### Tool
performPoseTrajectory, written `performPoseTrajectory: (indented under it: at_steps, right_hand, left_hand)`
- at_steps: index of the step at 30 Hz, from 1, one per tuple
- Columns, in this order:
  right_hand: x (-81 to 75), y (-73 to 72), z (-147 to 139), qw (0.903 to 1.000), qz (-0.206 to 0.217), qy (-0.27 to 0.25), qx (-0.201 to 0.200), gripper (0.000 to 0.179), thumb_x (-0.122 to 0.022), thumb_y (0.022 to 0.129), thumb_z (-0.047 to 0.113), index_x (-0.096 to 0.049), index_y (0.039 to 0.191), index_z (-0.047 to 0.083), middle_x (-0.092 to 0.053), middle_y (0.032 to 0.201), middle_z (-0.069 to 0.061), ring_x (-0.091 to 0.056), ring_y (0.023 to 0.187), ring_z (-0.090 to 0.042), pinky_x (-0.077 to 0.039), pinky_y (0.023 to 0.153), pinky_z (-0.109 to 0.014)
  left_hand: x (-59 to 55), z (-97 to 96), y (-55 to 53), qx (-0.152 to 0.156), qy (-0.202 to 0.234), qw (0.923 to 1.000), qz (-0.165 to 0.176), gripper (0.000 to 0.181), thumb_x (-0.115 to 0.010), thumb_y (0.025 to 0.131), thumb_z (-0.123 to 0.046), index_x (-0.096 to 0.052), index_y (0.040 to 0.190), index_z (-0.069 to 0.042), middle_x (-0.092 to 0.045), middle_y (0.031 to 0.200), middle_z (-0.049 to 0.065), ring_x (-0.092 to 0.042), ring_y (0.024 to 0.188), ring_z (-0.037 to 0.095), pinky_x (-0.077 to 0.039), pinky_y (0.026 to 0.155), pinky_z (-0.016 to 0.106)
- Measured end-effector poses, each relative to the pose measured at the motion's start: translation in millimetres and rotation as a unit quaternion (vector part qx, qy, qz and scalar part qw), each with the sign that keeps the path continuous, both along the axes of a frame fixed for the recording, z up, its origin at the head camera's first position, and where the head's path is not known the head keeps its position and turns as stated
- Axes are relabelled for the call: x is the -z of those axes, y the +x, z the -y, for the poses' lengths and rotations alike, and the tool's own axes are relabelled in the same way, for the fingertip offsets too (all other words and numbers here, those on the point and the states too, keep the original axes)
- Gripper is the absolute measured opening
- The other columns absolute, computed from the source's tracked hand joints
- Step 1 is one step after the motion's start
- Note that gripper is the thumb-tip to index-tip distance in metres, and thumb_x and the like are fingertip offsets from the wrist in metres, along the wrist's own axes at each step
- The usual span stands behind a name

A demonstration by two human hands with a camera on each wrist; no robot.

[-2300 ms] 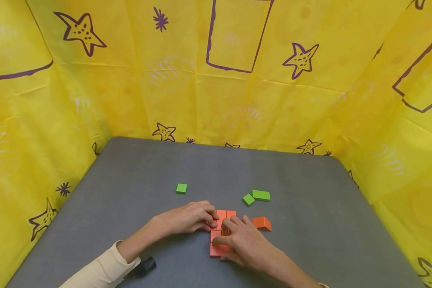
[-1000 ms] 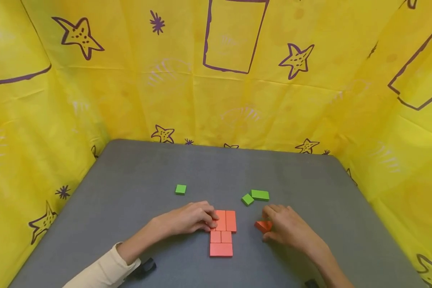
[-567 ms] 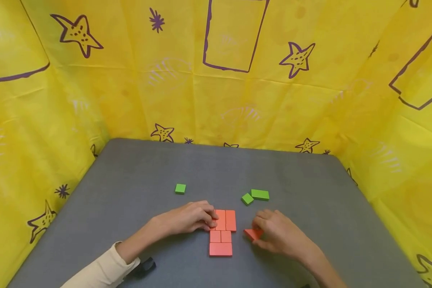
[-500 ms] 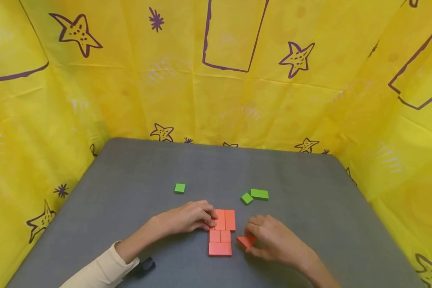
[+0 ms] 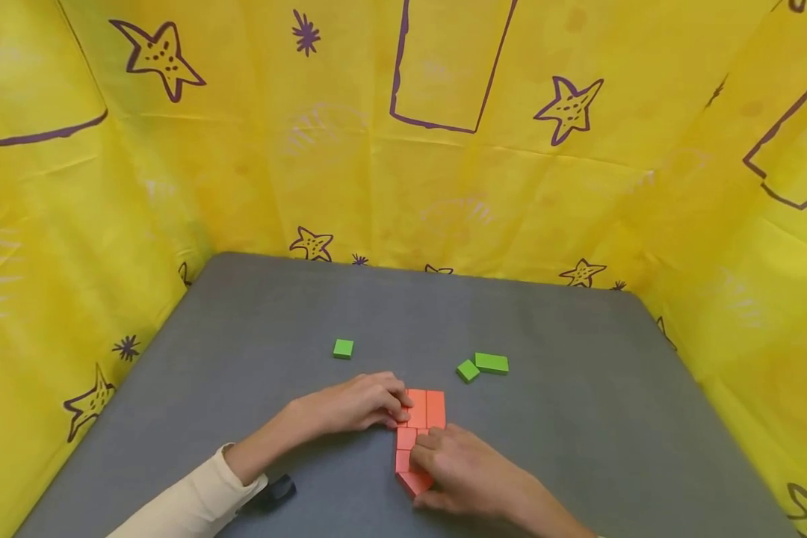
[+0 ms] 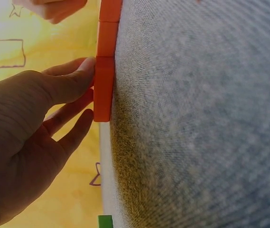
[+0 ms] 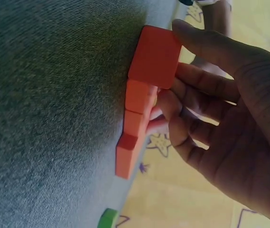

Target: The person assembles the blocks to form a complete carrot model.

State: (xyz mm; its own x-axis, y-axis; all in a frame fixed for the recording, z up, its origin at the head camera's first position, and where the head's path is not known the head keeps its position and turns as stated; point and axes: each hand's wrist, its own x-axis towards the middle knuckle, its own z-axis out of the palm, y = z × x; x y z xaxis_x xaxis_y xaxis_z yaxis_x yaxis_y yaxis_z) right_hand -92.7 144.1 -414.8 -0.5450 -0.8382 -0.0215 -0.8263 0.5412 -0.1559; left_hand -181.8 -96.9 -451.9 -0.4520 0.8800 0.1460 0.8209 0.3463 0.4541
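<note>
Several flat orange-red blocks (image 5: 416,407) lie against each other on the grey table. My left hand (image 5: 353,405) rests at their far left part and covers some of them; in the left wrist view its thumb and fingertips touch the upper face of a block (image 6: 104,90). At the near end, my right hand (image 5: 474,474) pinches an orange wedge-shaped block (image 5: 412,483) between thumb and fingers. A broad red face (image 7: 156,57) of that block shows in the right wrist view. The right hand hides part of the near blocks.
Beyond the hands lie a small green block (image 5: 343,349) at the left, and another small green block (image 5: 467,371) beside a longer green one (image 5: 492,363) at the right. A black object (image 5: 279,492) sits by the left sleeve. Yellow patterned cloth (image 5: 403,179) surrounds the table.
My right hand left the near blocks, took hold of the wedge-shaped block at the right, and brought it leftward and nearer, to the near end of the blocks. The left hand stayed in place.
</note>
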Motion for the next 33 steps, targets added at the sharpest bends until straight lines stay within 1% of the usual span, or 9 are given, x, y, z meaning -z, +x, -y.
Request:
performPoseTrajectory:
  at_steps: [5,10,14,17,21,24,27,29,33]
  right_hand:
    - [-1.6,-0.8,0,0.9999,0.003,0.004,0.009,0.034,-0.087,0.084,0.043,-0.059,0.086,0.023,-0.040,0.074,0.017,-0.035,0.071,0.003,-0.039,0.078,-0.016]
    - [-1.6,-1.4,-1,1.0000,-0.001,-0.004,0.004,0.035,-0.087,0.084,0.046,-0.061,0.089,0.023,-0.042,0.075,0.018,-0.035,0.071,0.004,-0.034,0.074,-0.014]
    - [-5.9,-4.4,-6,0.9996,0.008,-0.021,0.019,0.035,-0.082,0.088,0.051,-0.065,0.097,0.022,-0.048,0.078,0.017,-0.038,0.073,0.005,-0.038,0.076,-0.016]
    - [-15.0,-11.9,-14,0.9984,-0.001,-0.034,0.046,0.031,-0.079,0.091,0.047,-0.069,0.102,0.020,-0.059,0.082,0.014,-0.043,0.074,0.004,-0.046,0.080,-0.022]
    - [-32.7,-33.9,-31,0.9953,-0.020,-0.041,0.086,0.026,-0.081,0.092,0.037,-0.072,0.103,0.016,-0.070,0.092,0.007,-0.054,0.076,-0.002,-0.053,0.079,-0.028]
    - [-47.2,-59.4,-50,0.9917,-0.007,-0.036,0.123,0.024,-0.081,0.092,0.033,-0.072,0.105,0.016,-0.071,0.096,0.006,-0.061,0.081,-0.006,-0.055,0.080,-0.032]
    - [-57.5,-87.7,-70,0.9862,0.027,-0.018,0.162,0.027,-0.080,0.093,0.031,-0.071,0.111,0.014,-0.071,0.099,0.004,-0.064,0.087,-0.011,-0.056,0.082,-0.036]
    - [-60.3,-106.5,-82,0.9814,0.063,-0.001,0.181,0.029,-0.079,0.094,0.028,-0.069,0.116,0.011,-0.071,0.103,0.000,-0.064,0.093,-0.016,-0.056,0.084,-0.038]
    - [-57.9,-137.2,-100,0.9717,0.138,0.023,0.190,0.037,-0.076,0.096,0.025,-0.065,0.125,0.004,-0.070,0.116,-0.013,-0.065,0.104,-0.029,-0.057,0.090,-0.046]
  left_hand:
    - [-2.6,-2.4,-2.1,0.000,-0.002,1.0000,0.001,0.013,-0.076,0.096,-0.016,-0.083,0.108,-0.016,-0.074,0.118,-0.003,-0.064,0.112,0.011,-0.056,0.100,0.020]
    - [-3.2,-2.4,-1.8,-0.001,-0.004,1.0000,-0.002,0.013,-0.076,0.096,-0.015,-0.083,0.107,-0.016,-0.074,0.118,-0.003,-0.064,0.111,0.011,-0.056,0.099,0.020]
    - [-2.5,-4.1,-1.4,0.001,-0.002,1.0000,-0.004,0.010,-0.076,0.096,-0.015,-0.082,0.104,-0.016,-0.073,0.113,-0.005,-0.063,0.106,0.009,-0.056,0.096,0.018]
    - [-1.3,-4.7,-0.7,0.005,-0.003,0.9998,-0.017,0.006,-0.076,0.096,-0.014,-0.080,0.100,-0.017,-0.071,0.107,-0.007,-0.061,0.101,0.008,-0.055,0.092,0.016]
    - [0.3,-4.8,0.7,0.018,-0.005,0.9987,-0.047,0.006,-0.075,0.097,-0.012,-0.077,0.097,-0.017,-0.070,0.104,-0.007,-0.060,0.099,0.008,-0.054,0.091,0.017]
    - [-0.3,-4.5,1.3,0.026,-0.008,0.9974,-0.066,0.008,-0.074,0.098,-0.011,-0.078,0.101,-0.017,-0.071,0.109,-0.006,-0.061,0.102,0.009,-0.055,0.093,0.018]
    - [-2.6,-4.6,1.9,0.034,-0.015,0.9957,-0.085,0.011,-0.073,0.098,-0.012,-0.079,0.106,-0.016,-0.071,0.114,-0.005,-0.062,0.106,0.010,-0.055,0.095,0.018]
    - [-4.7,-5.7,2.7,0.039,-0.021,0.9940,-0.100,0.012,-0.073,0.099,-0.014,-0.079,0.109,-0.017,-0.071,0.115,-0.005,-0.062,0.108,0.010,-0.055,0.096,0.017]
    - [-8.5,-9.8,6.8,0.051,-0.040,0.9910,-0.117,0.016,-0.070,0.102,-0.022,-0.077,0.115,-0.018,-0.070,0.116,-0.005,-0.061,0.113,0.010,-0.054,0.097,0.017]
